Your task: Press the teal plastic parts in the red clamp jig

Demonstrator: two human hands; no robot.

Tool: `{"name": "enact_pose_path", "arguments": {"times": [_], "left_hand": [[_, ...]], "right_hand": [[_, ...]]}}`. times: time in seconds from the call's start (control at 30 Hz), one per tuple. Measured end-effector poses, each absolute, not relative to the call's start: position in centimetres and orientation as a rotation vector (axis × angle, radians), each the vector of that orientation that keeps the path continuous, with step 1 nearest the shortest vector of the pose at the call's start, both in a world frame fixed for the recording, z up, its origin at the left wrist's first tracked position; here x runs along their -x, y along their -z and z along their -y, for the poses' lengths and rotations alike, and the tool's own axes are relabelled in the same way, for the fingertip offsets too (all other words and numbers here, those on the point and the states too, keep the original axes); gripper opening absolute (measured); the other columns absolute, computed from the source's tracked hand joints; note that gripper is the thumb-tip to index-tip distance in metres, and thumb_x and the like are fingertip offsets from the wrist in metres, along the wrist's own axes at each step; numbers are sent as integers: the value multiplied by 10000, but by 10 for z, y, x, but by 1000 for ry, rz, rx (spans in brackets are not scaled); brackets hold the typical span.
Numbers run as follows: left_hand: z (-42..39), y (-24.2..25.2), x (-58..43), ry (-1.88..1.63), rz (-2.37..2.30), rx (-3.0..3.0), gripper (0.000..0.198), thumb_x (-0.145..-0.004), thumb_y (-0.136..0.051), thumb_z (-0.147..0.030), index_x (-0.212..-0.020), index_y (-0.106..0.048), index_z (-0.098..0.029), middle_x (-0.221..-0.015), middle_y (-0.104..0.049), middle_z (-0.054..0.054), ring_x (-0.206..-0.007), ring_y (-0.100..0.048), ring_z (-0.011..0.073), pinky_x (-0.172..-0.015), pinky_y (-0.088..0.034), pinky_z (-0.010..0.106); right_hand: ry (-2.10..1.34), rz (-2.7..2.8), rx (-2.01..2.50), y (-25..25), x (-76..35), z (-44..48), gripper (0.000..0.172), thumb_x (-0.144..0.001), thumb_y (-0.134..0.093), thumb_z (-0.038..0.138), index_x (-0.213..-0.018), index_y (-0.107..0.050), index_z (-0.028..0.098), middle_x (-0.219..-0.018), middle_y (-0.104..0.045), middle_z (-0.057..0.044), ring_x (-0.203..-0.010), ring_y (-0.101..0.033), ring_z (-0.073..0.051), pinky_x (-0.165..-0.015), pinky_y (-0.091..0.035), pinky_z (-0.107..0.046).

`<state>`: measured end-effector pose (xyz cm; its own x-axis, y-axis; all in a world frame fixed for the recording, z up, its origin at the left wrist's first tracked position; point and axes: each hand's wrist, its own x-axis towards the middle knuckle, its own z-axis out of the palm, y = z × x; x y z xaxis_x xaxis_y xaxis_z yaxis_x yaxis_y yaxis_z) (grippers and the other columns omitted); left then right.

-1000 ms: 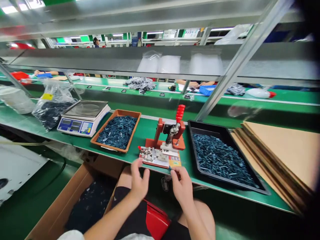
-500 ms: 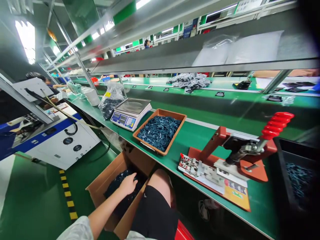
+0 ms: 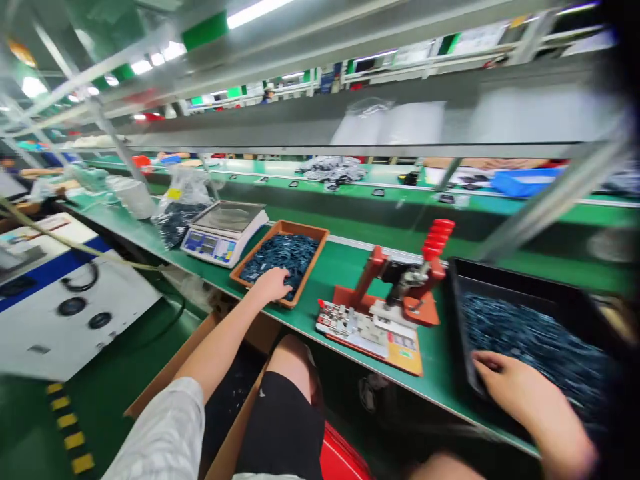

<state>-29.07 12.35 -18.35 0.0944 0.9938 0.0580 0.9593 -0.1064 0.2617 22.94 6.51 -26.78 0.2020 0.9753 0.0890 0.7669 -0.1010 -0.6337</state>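
My left hand (image 3: 273, 283) reaches into the brown tray (image 3: 313, 263) of small dark parts (image 3: 283, 253); its fingers curl down into the pile, and what they hold is hidden. My right hand (image 3: 510, 390) rests at the near left corner of the black tray (image 3: 457, 293), which is filled with similar dark parts (image 3: 530, 340); its fingers bend over the tray's rim. Between the two trays stands a red toggle press (image 3: 400, 287) with a red ribbed handle, mounted over a white fixture plate (image 3: 357, 327).
A digital scale (image 3: 223, 230) and a plastic bag of dark parts (image 3: 177, 207) sit left of the brown tray. An open cardboard box (image 3: 220, 393) with dark parts stands on the floor by my knee. A white machine (image 3: 60, 293) is at left. Other workers' arms show across the line.
My left hand rose from the cardboard box on the floor to the brown tray. My right hand, out of view half a second ago, now rests on the black tray. The view swung right.
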Motion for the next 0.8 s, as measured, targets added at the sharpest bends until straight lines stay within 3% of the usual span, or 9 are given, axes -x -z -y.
{"name": "enact_pose_path", "arguments": {"times": [0.07, 0.13, 0.3, 0.53, 0.73, 0.8], "left_hand": [[-138, 191, 286, -314, -1956, -2212, 253, -821, -782, -253, -1056, -739, -170, -1070, -726, 97, -1013, -689, 266, -936, -538, 318], [-145, 200, 286, -321, -1955, -2211, 193, -885, -680, -217, -1057, -744, -157, -1095, -730, 115, -1035, -689, 278, -957, -534, 341], [-148, 212, 294, -360, -1948, -2220, 276, -961, -533, -275, -1093, -758, -186, -1134, -734, 96, -1077, -677, 298, -1003, -518, 376], [-144, 215, 296, -521, -1946, -2219, 449, -1009, -356, -280, -1325, -650, -154, -1240, -661, 131, -1163, -621, 290, -1067, -477, 405], [-145, 208, 297, -718, -1868, -2127, 386, -974, -395, -221, -1126, -738, -133, -1079, -676, 128, -1079, -638, 264, -1045, -496, 392], [-145, 204, 298, -725, -1861, -2161, 376, -966, -398, -188, -1148, -723, -137, -1082, -679, 115, -1066, -642, 240, -1034, -503, 370]], "right_hand": [[-455, 1647, 1943, 247, -220, -53, 291, -648, -588, 522, -685, -745, 279, -813, -726, -152, -713, -662, -329, -628, -473, -453], [-272, 1529, 1916, 231, -210, -43, 385, -696, -520, 560, -730, -748, 252, -887, -732, -131, -826, -659, -329, -732, -492, -448], [-410, 1284, 1872, 217, -203, -34, 395, -651, -586, 575, -743, -718, 215, -766, -714, -86, -710, -631, -267, -683, -474, -380], [-536, 1263, 1508, 210, -185, -22, 233, -688, -650, 432, -764, -634, 213, -736, -666, -40, -682, -615, -211, -624, -489, -302], [-628, 1437, 1346, 218, -124, -5, 210, -813, -680, 413, -887, -721, 221, -798, -673, -48, -708, -630, -220, -637, -529, -319], [-590, 1473, 1292, 228, -108, -5, 199, -855, -649, 404, -894, -739, 231, -886, -684, -69, -792, -653, -236, -676, -543, -334]]}}
